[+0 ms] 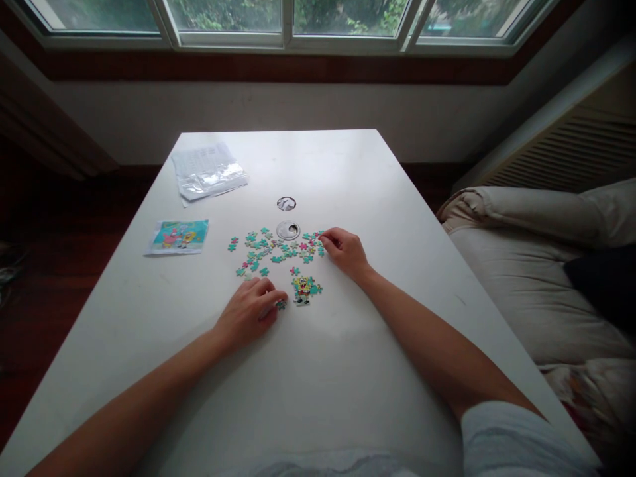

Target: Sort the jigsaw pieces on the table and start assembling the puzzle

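Observation:
Small turquoise, pink and yellow jigsaw puzzle pieces (284,252) lie scattered on the white table (338,377). Nearer to me is a joined section of puzzle (302,291) with a yellow cartoon figure on it. Left of that section, my left hand (251,308) rests low on the table, its fingers curled and closed around a small puzzle piece (281,305). My right hand (345,250) is at the right edge of the scattered pieces. Its thumb and forefinger are pinched at a puzzle piece (320,237), mostly covered by the fingertips.
A picture sheet (179,236) with cartoon figures lies at the left. Behind it are a clear plastic bag and papers (211,171). Two round fittings, a grey one (288,230) and another (287,203), sit in the tabletop. A beige sofa (517,285) stands at the right, a window ahead.

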